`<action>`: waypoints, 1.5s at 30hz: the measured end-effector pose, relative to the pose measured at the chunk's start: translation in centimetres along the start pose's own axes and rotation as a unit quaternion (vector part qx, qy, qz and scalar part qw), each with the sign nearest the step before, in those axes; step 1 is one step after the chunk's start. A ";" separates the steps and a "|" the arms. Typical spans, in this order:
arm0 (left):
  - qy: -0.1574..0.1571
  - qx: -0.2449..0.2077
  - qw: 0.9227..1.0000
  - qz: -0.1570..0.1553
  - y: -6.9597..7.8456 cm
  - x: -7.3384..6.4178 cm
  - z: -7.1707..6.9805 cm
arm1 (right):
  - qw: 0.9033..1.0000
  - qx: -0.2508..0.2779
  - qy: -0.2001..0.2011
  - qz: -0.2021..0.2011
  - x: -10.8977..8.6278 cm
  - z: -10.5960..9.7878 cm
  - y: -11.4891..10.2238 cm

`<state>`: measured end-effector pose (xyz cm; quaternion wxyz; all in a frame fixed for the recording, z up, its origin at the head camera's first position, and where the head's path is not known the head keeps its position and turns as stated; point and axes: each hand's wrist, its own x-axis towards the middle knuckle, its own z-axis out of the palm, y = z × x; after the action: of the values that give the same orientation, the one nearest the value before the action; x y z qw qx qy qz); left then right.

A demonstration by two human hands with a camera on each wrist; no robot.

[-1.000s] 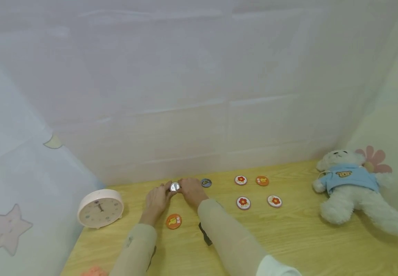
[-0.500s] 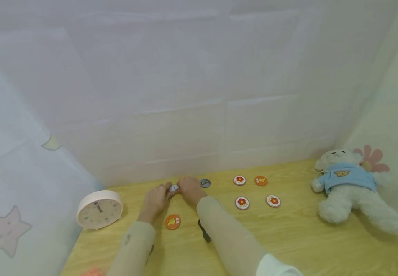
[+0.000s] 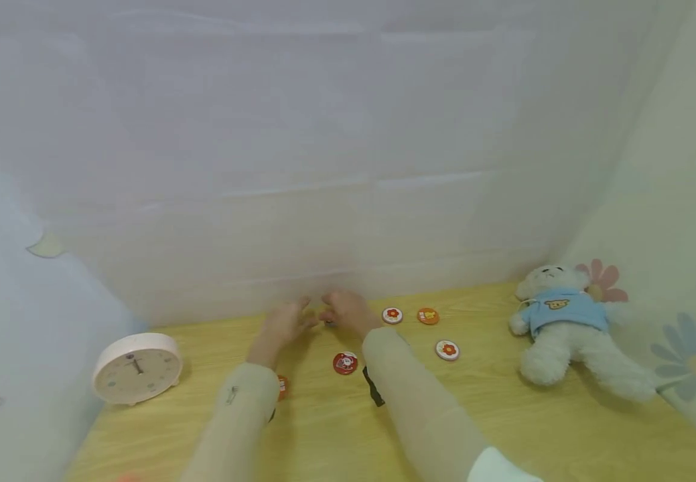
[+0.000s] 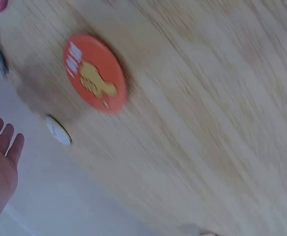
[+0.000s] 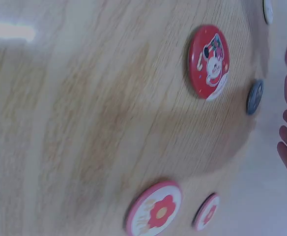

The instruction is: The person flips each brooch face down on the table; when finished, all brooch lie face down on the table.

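Observation:
My left hand (image 3: 284, 326) is over the back of the table, its fingers loosely extended and holding nothing. Just right of it, my right hand (image 3: 350, 312) is held with fingers relaxed, near a dark blue-grey round badge (image 5: 254, 97) lying on the wood. A white round badge (image 4: 58, 130) lies flat near my left hand; in the head view that hand hides it. Closer to me are a red badge with a white cartoon figure (image 3: 345, 363) and an orange badge (image 4: 95, 73), the latter partly covered by my left sleeve in the head view.
To the right lie white flower badges, one near the back (image 3: 392, 315) and one farther forward (image 3: 447, 349), plus another orange badge (image 3: 428, 316). A pink clock (image 3: 136, 368) stands at left. A plush bear (image 3: 565, 328) in blue lies at right. The wall rises behind.
Both hands have let go of the round badge they held between their fingertips and lifted slightly. The head view has shifted right; the red badge now shows between the forearms.

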<state>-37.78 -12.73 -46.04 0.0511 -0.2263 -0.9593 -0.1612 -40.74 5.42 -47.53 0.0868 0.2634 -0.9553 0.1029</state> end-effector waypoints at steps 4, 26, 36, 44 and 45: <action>-0.019 -0.019 0.999 0.017 1.5 0.1 0.4 | 0.999 0.028 -0.022 0.013 -1.1 -0.9 0.2; -0.057 0.021 0.998 0.009 2.5 0.1 2.9 | 0.996 0.054 -0.075 0.003 -3.7 -0.6 1.4; -0.017 0.027 0.999 0.003 2.4 0.0 3.4 | 0.996 0.088 -0.018 0.001 -3.7 0.0 0.9; -0.019 -0.004 1.000 0.006 2.9 -0.1 3.3 | 0.993 0.113 0.028 -0.008 -3.9 1.3 1.1; -0.023 0.001 1.000 0.002 2.9 -0.2 3.3 | 0.993 0.114 0.031 -0.011 -4.0 1.3 1.0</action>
<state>-36.39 -9.25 -48.32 0.0294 -0.2321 -0.9598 -0.1553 -38.08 7.90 -49.81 0.0865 0.2791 -0.9310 0.2186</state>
